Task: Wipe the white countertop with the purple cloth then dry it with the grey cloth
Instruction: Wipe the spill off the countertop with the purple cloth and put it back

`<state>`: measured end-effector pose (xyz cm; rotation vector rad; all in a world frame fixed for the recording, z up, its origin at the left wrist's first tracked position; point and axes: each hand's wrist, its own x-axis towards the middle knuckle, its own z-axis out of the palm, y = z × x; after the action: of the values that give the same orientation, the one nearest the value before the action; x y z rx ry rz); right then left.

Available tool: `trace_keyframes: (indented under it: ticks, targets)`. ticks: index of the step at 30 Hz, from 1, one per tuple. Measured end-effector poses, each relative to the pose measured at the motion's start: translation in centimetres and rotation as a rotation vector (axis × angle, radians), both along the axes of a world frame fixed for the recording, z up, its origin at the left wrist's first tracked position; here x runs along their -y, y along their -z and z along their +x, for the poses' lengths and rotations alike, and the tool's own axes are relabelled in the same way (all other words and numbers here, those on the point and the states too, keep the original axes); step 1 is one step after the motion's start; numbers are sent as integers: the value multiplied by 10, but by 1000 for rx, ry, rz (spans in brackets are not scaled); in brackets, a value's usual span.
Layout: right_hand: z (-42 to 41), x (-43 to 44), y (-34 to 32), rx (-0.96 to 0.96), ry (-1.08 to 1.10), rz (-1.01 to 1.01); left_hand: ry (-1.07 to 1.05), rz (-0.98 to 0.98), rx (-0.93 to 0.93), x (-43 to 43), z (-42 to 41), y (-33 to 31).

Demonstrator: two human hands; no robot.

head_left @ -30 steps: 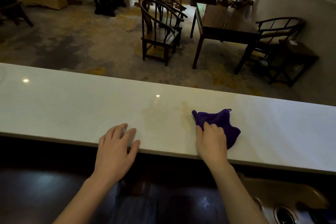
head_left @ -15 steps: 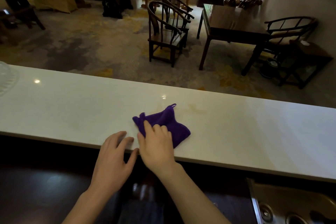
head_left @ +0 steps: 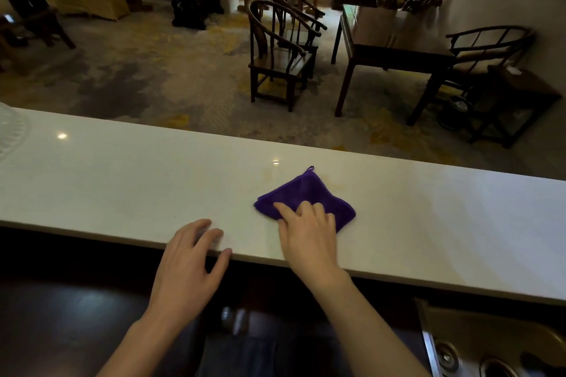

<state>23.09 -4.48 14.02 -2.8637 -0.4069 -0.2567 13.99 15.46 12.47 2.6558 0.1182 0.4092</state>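
1. The right hand [head_left: 309, 232] lies palm-down on the folded purple microfibre cloth [head_left: 306, 196], fingers spread and flat, pressing it onto the surface rather than gripping it.
2. That cloth sits on the long white stone countertop [head_left: 122, 180], near its front edge and just right of centre, beside a faint yellowish stain [head_left: 269, 176].
3. The left hand [head_left: 190, 260] rests on the front edge, fingers loosely spread and holding nothing.
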Motion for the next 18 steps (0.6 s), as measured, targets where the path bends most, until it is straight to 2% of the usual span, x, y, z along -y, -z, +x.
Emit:
trace_keyframes:
  ticks: [11,18]
  targets:
    - [38,119,-8,-61,357,75,5,32,-11,0,1,-1]
    - [57,121,-7,-101,473,112,3,71,-13,0,1,0]
